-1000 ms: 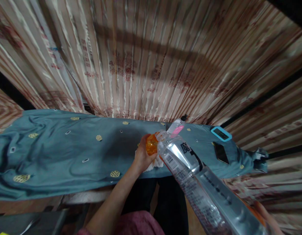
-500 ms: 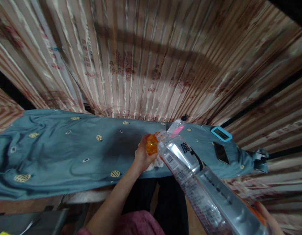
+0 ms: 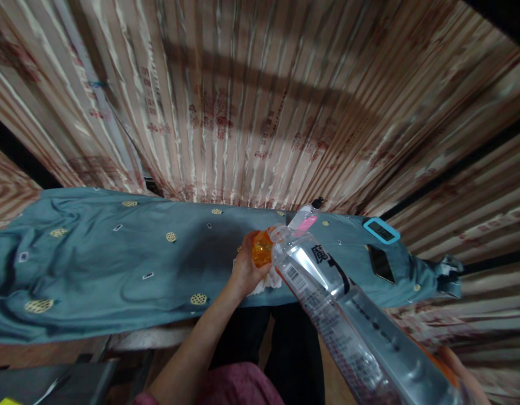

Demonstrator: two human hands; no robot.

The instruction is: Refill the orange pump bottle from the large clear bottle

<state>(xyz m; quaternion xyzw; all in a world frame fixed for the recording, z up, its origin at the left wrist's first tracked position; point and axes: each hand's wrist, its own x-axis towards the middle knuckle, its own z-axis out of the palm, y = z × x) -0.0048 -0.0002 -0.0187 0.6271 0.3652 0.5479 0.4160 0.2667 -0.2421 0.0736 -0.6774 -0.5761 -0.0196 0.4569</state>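
A large clear plastic bottle [image 3: 348,315] with a silver label and dark characters slants across the lower right, its neck towards the middle. My right hand [image 3: 464,374] grips it near the base, partly cut off by the frame edge. In my left hand [image 3: 247,267] is a small translucent orange cup [image 3: 262,248], fingers wrapped round its side. The bottle's mouth meets the cup's rim; whether liquid is flowing cannot be made out. Beneath the left hand lies crumpled white tissue [image 3: 266,283], partly hidden.
A teal cloth with pineapple prints [image 3: 129,253] covers the long narrow table. Behind the big bottle is a clear bottle with a black top and pink label [image 3: 304,218]. To the right lie a blue-framed digital timer [image 3: 381,230] and a dark phone [image 3: 381,263]. Patterned curtains [image 3: 243,124] hang behind.
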